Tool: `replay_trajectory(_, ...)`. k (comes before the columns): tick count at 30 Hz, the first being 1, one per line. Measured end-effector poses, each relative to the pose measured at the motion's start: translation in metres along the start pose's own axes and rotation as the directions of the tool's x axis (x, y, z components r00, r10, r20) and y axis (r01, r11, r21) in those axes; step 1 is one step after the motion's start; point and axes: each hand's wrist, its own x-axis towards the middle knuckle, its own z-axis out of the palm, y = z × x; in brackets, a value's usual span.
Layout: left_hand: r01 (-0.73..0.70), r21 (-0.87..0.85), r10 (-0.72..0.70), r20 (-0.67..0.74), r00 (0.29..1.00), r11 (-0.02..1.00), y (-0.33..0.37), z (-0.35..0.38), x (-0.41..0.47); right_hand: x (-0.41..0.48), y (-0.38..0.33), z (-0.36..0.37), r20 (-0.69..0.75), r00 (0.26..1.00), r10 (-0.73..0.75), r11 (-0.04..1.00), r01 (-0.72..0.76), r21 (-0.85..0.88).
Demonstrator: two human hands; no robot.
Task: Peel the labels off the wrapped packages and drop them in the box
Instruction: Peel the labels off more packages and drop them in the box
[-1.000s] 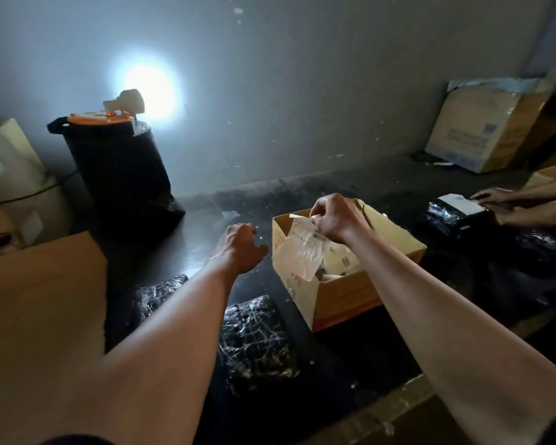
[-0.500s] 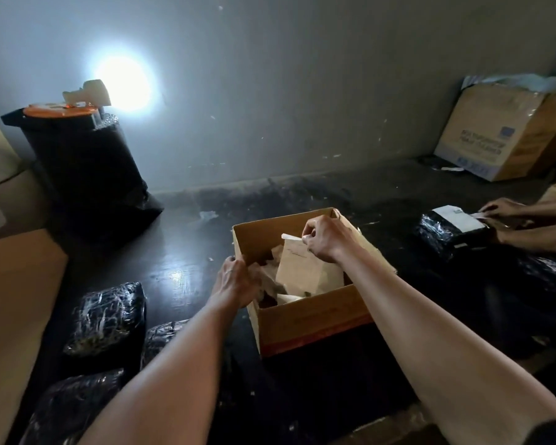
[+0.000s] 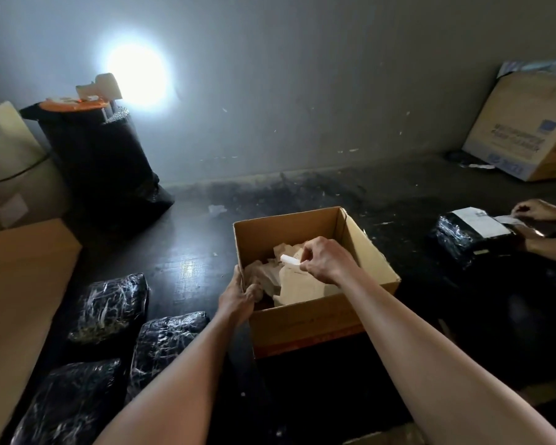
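Head camera looks down on the right hand, whose thumb and forefinger pinch the curled white top edge of a peeled label. The tan sheet hangs below the pinch, inside the open cardboard box, with a heap of crumpled labels just to the left of the pinch. Below and left of that grip, the left hand grips the box's left wall near the front corner, fingers curled over the rim. Further left of this hand, three black wrapped parcels lie close together on the dark floor: a far package, a middle package beside the left forearm, and a near package. Well to the right of the pinch, another person's hands rest at a fourth package that bears a white label. Beyond them, a large carton leans by the wall. Far to the upper left of both grips stands a black bin with an orange lid, and a lamp on it lights the wall.
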Motion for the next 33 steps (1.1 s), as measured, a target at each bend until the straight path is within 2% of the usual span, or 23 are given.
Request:
replay_trajectory(9,0.038,-0.082,-0.043,-0.060,0.997,0.996,-0.002,0.008,0.001,0.011,0.016,-0.001,-0.037,0.999,0.011,1.000,-0.011,-0.023)
replay_trajectory(21,0.009,-0.021,-0.011,-0.075,0.997,1.000,-0.001,0.007,0.001,0.025,0.010,-0.008,-0.108,0.993,-0.057,0.994,0.046,-0.101)
replay_trajectory(26,0.016,-0.060,-0.019,-0.062,0.998,0.998,-0.003,0.006,0.002,0.025,0.003,-0.008,-0.072,0.995,-0.071,0.991,0.062,-0.118)
replay_trajectory(33,0.041,-0.096,-0.047,-0.064,0.997,0.995,0.007,-0.009,-0.003,0.030,-0.032,0.000,0.087,0.992,-0.093,0.991,0.101,-0.092)
